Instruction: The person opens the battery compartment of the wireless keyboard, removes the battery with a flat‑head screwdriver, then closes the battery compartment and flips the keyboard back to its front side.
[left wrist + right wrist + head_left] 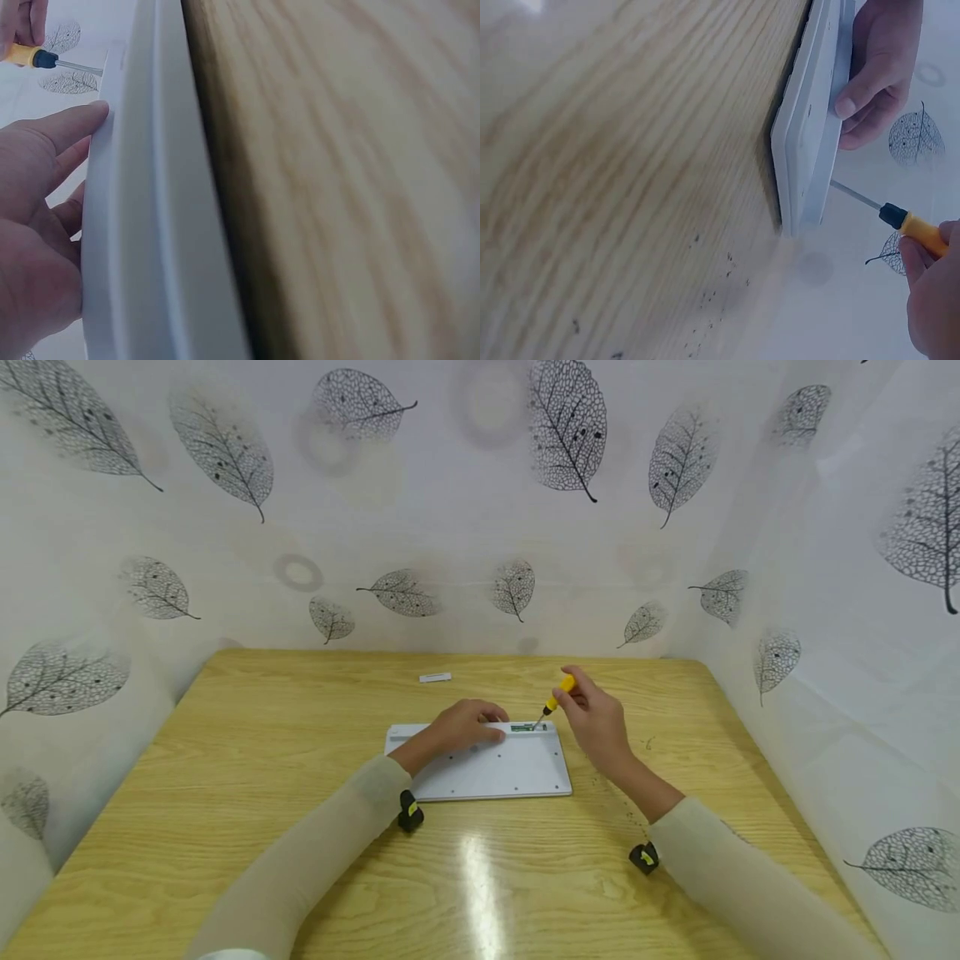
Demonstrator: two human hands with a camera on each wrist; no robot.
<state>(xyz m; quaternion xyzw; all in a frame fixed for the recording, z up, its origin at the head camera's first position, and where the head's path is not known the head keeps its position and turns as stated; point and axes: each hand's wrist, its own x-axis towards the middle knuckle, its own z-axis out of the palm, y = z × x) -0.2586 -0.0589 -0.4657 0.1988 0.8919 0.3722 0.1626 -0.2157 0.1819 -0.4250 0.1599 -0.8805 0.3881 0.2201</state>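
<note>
A: Which way does the screwdriver [556, 697] point?
B: Down and leftward, long axis slanting from the raised handle to a tip at the slot [528, 727] in the keyboard's far ridge. The right hand [598, 722] has its fingers clamped on the handle.
A: And the keyboard [517, 770]?
B: Underside up on the wooden tabletop [300, 760], long axis side to side. The left hand [467, 727] pinches the ridge, thumb on top, fingers behind.
A: Looks?
B: Yellow handle, black collar, metal shaft; the keyboard's white, dotted with small dark spots, green inside the slot.
A: Room?
B: Tabletop stretches wide left of the keyboard; behind, a white strip [435, 677] lies near the far edge.
</note>
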